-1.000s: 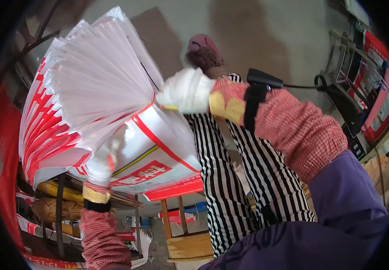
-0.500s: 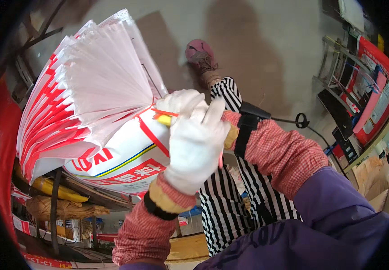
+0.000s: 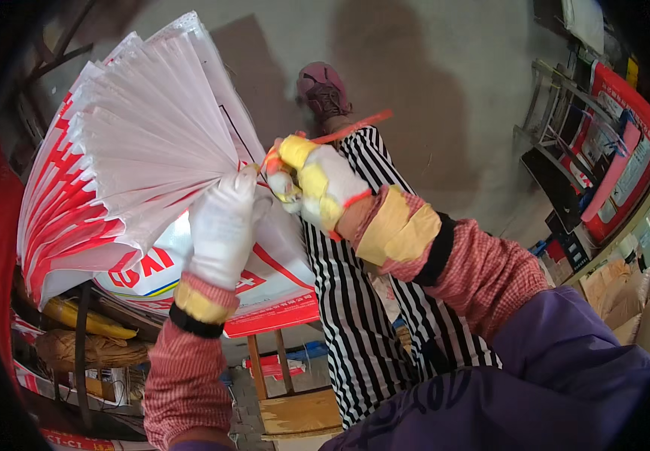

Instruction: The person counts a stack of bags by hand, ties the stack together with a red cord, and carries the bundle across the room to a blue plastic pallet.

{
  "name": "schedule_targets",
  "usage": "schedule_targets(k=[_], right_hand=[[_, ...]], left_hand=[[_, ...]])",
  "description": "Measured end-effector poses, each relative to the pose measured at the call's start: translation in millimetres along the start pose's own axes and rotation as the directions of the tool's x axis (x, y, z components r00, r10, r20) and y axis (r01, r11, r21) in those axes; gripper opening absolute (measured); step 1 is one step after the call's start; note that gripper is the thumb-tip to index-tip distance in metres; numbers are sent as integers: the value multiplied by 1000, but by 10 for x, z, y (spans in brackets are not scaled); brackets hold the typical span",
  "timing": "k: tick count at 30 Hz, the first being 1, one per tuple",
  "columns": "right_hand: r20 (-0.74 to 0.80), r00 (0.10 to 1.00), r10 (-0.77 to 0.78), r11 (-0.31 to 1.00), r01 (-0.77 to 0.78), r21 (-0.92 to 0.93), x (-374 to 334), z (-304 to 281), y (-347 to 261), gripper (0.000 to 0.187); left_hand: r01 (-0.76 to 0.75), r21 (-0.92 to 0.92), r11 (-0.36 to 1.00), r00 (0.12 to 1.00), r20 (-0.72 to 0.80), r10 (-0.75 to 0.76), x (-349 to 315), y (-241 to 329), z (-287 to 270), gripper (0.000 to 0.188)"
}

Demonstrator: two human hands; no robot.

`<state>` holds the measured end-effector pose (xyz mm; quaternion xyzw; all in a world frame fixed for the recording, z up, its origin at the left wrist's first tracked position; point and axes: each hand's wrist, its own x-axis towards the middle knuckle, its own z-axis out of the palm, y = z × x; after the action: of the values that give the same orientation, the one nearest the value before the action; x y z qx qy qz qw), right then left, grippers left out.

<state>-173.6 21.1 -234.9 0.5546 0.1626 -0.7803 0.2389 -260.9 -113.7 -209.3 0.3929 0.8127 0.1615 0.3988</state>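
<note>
A thick bundle of white woven sacks (image 3: 156,143) with red print fans out at the left, pinched into a narrow waist. My left hand (image 3: 223,222), in a white glove, is at that waist with its fingers closed on the red tie there. Just right of it, my right hand (image 3: 317,180) is closed around a red plastic strap (image 3: 359,125), whose free end sticks out past the knuckles. Yellow tape wraps several right-hand fingers. Below my left hand, the bundle's lower part spreads toward my striped trouser leg (image 3: 355,331).
A wooden stool or bench (image 3: 302,412) stands below the bundle. At the left are a dark metal frame (image 3: 83,353), a brown wrapped roll (image 3: 88,349) and a yellow one (image 3: 88,317). A metal rack (image 3: 558,105) and a red-and-white sack (image 3: 625,158) stand at the right.
My hands, overlapping before, have come apart. The left has shifted left to the bundle's waist; the right has turned and risen slightly, with the red strap's end now showing.
</note>
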Motion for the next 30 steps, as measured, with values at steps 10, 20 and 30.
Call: schedule_targets(k=[10,20,30], right_hand=[[-171,979,109,954,-151,-260,-290,-147,-144,12],[447,830,-334,-86,446,-891,-313,176,291,17],[224,816,-533,204,381,-902,189,74,-46,25]], left_hand=[[170,-433,885,985,59,-160,-93,-338,-14,16],[-122,-158,980,992,-41,117,57,-281,-122,21],[-383,527,759,808,-207,552,246,-469,67,12]])
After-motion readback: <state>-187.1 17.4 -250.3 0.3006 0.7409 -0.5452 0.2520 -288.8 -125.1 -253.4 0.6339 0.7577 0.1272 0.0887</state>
